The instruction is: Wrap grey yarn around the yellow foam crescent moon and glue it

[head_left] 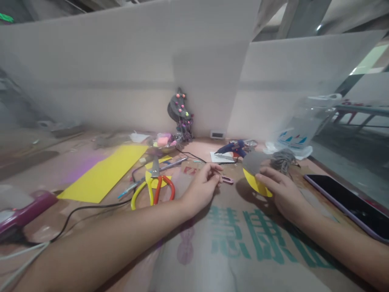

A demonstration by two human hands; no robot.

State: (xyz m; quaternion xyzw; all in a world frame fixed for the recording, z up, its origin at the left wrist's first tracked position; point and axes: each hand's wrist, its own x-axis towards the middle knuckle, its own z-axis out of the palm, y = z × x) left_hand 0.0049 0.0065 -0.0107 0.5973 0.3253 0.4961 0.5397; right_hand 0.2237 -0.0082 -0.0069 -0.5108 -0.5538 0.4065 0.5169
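Observation:
My right hand (282, 190) grips a rounded cutout, grey on its upper part (253, 161) and yellow along its lower edge (257, 184), between thumb and fingers. To its left, my left hand (205, 184) hovers over the cardboard with fingers curled and thumb against them; whatever it may hold is too small to make out. A small pink oblong item (227, 180) lies just beyond the left fingertips. Scissors with red and yellow handles (155, 188) rest left of that hand. Behind the hands lies a dark blue glue gun (232, 147) by a white card (221, 157).
Yellow sheet (105, 174) and purple tool with a black cord (27, 209) are at left. A decorated grey crescent (178, 107) stands at the back. Grey yarn (283, 160), a phone (346, 200) and a clear plastic container (294, 125) are at right. Printed cardboard (194, 259) covers the front.

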